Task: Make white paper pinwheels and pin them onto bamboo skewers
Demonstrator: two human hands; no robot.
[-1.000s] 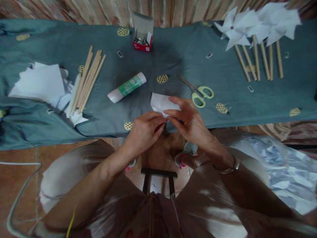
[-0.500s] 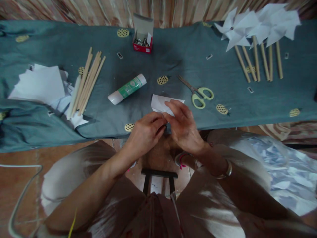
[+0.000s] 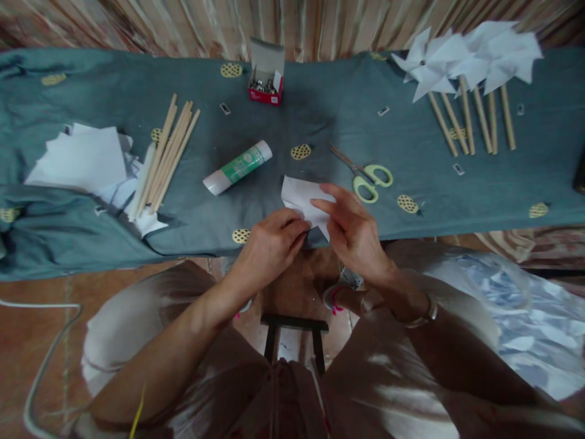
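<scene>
Paper [image 3: 301, 190] in closed pinch of left hand [image 3: 273, 242]

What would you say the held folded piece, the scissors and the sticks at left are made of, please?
Folded piece: matte white paper, judging by its thin edges and creases. Scissors: slim, dark greyish blades look like metal; evenly pale green handles, probably smooth plastic. Sticks: matte tan, perhaps wood or rolled paper; their plain surface leaves it open.

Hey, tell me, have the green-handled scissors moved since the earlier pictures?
No. Judged against the printed pineapple just left of their tips, the scissors lie where they did; only the whole view shifted slightly.
</scene>
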